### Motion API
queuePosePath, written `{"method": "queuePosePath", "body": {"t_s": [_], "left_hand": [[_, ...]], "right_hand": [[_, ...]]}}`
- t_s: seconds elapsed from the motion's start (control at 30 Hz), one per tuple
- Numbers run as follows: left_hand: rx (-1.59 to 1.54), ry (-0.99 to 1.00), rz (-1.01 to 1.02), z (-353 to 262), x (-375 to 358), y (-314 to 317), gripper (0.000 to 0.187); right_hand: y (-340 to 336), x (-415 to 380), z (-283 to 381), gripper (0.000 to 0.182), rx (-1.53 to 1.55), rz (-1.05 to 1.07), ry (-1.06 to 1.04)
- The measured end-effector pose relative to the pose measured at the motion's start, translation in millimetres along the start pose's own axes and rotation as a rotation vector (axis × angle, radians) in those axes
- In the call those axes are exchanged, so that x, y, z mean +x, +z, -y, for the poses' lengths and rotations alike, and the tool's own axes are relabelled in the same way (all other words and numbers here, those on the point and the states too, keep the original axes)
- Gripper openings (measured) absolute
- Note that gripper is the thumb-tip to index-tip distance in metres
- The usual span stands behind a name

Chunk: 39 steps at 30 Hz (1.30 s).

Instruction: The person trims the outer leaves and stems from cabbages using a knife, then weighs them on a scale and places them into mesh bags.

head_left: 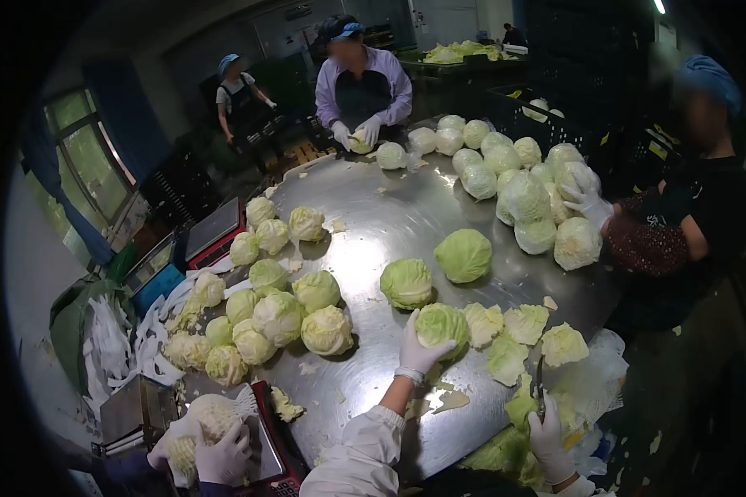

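My gloved left hand [423, 352] is closed around the near side of a green cabbage [444, 325] on the steel table. In my gloved right hand [550, 443], at the table's near right edge, is a knife [540, 383], its thin dark blade pointing up and away from me. Loose cabbage leaves [507, 358] lie between the cabbage and the knife. Just beyond my left hand sit two more green cabbages, one nearer [406, 283] and one farther right [462, 255]. More leaves [506, 451] hang or lie below the edge beside my right hand; their support is hidden.
At left stand several paler cabbages [278, 318]. Wrapped cabbages [525, 196] are piled far right, where a co-worker's gloved hand [587, 201] touches them. Another co-worker's hands [224, 455] hold a netted cabbage over a scale [265, 439]. A third person handles a cabbage [360, 142] opposite.
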<state>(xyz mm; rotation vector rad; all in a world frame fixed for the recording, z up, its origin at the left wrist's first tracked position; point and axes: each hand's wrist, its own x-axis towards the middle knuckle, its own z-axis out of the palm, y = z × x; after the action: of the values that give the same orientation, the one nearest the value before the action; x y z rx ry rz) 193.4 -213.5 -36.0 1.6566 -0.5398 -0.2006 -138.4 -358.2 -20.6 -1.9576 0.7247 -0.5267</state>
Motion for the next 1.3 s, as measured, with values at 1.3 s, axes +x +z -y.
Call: {"method": "queuePosePath", "body": {"t_s": [1.3], "left_hand": [[0.470, 0.022, -0.055, -79.8, -245.4, -44.2, 0.096]], "right_hand": [[70.2, -22.6, 80.1, 0.062, 0.240, 0.769, -0.069]]}}
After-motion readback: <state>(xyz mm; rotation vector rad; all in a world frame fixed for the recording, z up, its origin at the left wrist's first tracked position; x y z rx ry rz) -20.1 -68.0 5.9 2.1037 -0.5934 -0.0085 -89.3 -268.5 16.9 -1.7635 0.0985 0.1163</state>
